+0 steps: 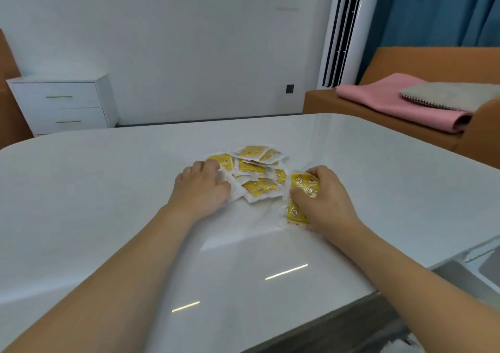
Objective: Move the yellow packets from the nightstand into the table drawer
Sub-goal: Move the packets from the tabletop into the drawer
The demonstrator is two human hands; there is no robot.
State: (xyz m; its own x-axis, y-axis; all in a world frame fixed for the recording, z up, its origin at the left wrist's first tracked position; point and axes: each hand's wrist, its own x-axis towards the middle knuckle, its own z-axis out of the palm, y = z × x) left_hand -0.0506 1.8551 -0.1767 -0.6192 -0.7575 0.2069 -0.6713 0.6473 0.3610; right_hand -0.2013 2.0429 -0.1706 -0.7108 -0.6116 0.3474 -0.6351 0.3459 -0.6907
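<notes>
Both hands are down at the heap of yellow packets point(253, 170) on the glossy white surface point(108, 190). Right hand point(322, 198), at the heap's right edge, has its fingers and thumb curled round a small bundle of packets point(300, 198), gripping it just above the surface. Left hand point(201, 187) lies at the heap's left edge, fingers only loosely bent and resting on the nearest packets, holding nothing that I can see. The likely slip from here: the wrappers look slick and the bundle is several packets thick, so an outer one could slide out of the grip on the way, or the left hand's sweep could scatter loose packets across the smooth surface. What looks like an open drawer point(484, 268) shows well to the right of the heap, at the near edge; its inside is hidden. A white nightstand point(58, 106) stands against the wall, far left of the heap.
</notes>
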